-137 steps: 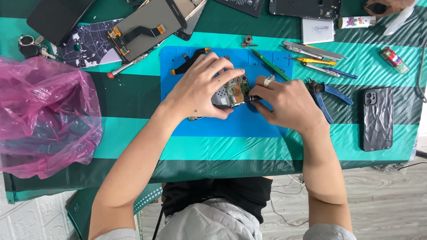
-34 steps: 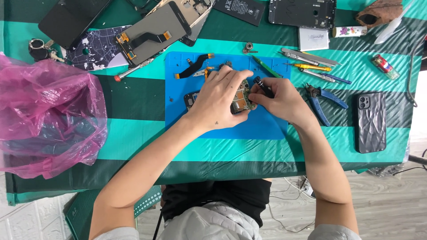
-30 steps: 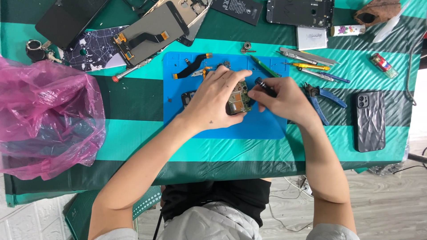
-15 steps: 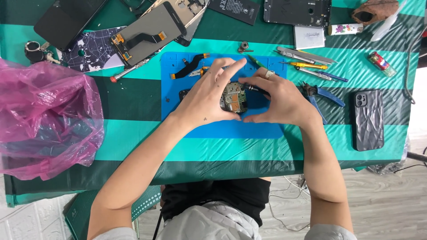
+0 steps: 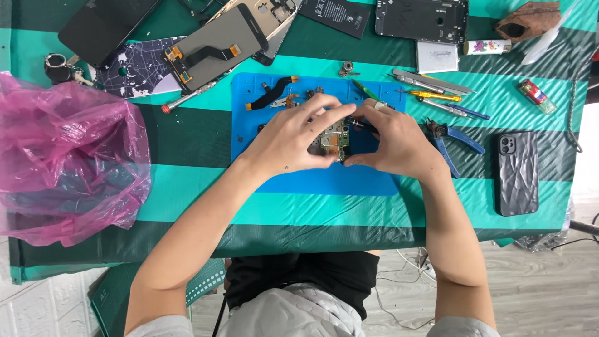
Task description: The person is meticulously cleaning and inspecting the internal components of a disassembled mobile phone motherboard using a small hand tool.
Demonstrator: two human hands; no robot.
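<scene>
Cloth [image 5: 187, 187] in green and dark stripes covers the whole table, likely to keep small parts from rolling or getting lost against a hard top. At nine o'clock a crumpled pink plastic bag [image 5: 62, 156] sits pushed well aside, out of the working area. At the centre lies a blue mat [image 5: 324, 181], which gives a plain backing on which tiny pieces show up; a thin ribbon cable [image 5: 271, 92] and a few small metal bits rest on its twelve o'clock edge, within easy reach. At eleven o'clock a phone screen panel [image 5: 215, 47] lies face down over other opened phone shells, set apart from the mat. At three o'clock a black phone case [image 5: 518, 171] lies alone, and between it and the mat are blue-handled pliers [image 5: 455, 140]; at one o'clock screwdrivers and tweezers [image 5: 430, 90] are lined up side by side. The left hand [image 5: 293, 140] and right hand [image 5: 399, 143] meet over the middle of the mat, fingers curled in and pinched from both sides on a small circuit board [image 5: 334, 138], seemingly to steady it just above the mat. Whether the right hand also holds a tool cannot be told.
</scene>
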